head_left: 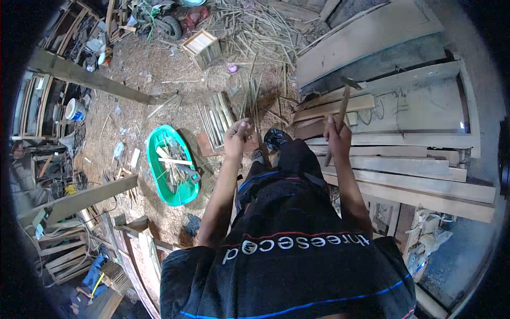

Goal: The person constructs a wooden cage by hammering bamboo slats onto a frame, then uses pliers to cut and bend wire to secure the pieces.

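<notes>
Seen from above, past my dark shirt point(308, 279), both my forearms reach forward over a workshop floor point(133, 69) strewn with shavings and scraps. My right grip point(339, 137) is wrapped around the wooden handle of a hammer point(345, 103), which sticks out at both ends of my fist. Its head point(351, 83) is on the far side, away from my body and slightly to the right; the butt of the handle shows on the near side, a little to the left. The hammer's long axis therefore runs mostly forward and back, leaning rightward at the head end.

My left grip point(237, 139) is well apart from the hammer, out to its left, with the fingers curled in narrow; whether they pinch anything small I cannot tell. This hand is the nearer one to a row of narrow wooden slats point(217, 118), which appear just beside it on the left, their length running roughly forward. How far below it they lie, I cannot tell.

Farther left is a green tub point(151, 159) with wood pieces point(175, 160) in it. On my right, long pale boards point(401, 166) lie side by side, stretching rightward. Ahead, a wooden box point(208, 57) sits near a heap of loose sticks point(260, 32).
</notes>
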A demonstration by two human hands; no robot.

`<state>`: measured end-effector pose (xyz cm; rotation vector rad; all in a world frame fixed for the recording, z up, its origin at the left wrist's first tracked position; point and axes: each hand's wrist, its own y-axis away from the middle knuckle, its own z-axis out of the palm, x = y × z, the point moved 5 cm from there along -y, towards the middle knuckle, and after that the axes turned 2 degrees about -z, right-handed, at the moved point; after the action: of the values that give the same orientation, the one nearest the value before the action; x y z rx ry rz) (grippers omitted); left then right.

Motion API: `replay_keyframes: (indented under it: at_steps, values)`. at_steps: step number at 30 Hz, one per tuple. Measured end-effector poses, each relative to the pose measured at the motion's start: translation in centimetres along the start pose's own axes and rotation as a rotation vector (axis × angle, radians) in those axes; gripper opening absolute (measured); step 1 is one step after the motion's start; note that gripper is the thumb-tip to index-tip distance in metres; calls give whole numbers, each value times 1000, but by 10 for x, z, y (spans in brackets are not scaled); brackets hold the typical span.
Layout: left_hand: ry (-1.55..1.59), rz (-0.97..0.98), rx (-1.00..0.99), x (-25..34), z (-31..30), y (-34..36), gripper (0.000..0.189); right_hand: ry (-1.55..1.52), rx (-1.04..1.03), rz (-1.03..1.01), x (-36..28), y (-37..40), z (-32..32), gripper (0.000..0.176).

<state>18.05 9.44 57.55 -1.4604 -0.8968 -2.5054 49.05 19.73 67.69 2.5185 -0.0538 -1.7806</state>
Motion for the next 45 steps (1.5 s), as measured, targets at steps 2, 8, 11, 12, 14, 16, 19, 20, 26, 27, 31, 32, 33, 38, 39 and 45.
replay_keyframes:
  at_steps: [2, 8, 11, 12, 14, 16, 19, 20, 26, 27, 31, 32, 33, 38, 39, 45]
  values:
    - [85, -41, 29, -7, -4, -14, 22, 42, 4, -31, -2, -12, -2, 29]
    - [181, -173, 122, 7, 23, -50, 14, 187, -34, -13, 16, -64, 4, 24]
    - [103, -149, 100, 15, 35, -83, 10, 173, -75, 28, 12, -101, 25, 28]
    - [67, -139, 99, 19, 40, -96, 10, 179, -99, 52, 11, -118, 32, 29]
    - [116, -116, 75, 30, 49, -122, 10, 115, -121, 36, 26, -159, 52, 31]
    - [128, -97, 77, 45, 62, -158, 15, 70, -131, 63, 33, -206, 76, 31]
    - [120, -11, 128, 42, 80, -235, 18, 152, -156, 1, 97, -309, 112, 34]
    - [85, 30, 135, 42, 85, -261, 20, 194, -193, -48, 83, -333, 117, 34]
    - [-81, 154, 96, 111, 165, -368, 19, 181, -330, -160, 3, -451, 145, 32]
    - [-80, 125, 99, 125, 176, -377, 18, 125, -334, -125, 1, -464, 150, 32]
    - [-41, 151, 68, 153, 207, -423, 16, -41, -375, 23, -20, -505, 170, 30]
    - [-34, 179, 57, 155, 211, -438, 16, 12, -388, 28, -28, -516, 173, 29]
    - [28, 169, 43, 159, 218, -453, 15, 65, -400, 34, -37, -528, 176, 29]
    - [30, 89, 70, 171, 224, -533, 19, 148, -345, -230, 6, -625, 213, 27]
    - [10, 67, 85, 175, 223, -551, 19, 126, -366, -146, 13, -646, 224, 27]
    - [92, -14, 175, 176, 203, -714, 17, 275, -338, 44, 28, -776, 304, 22]
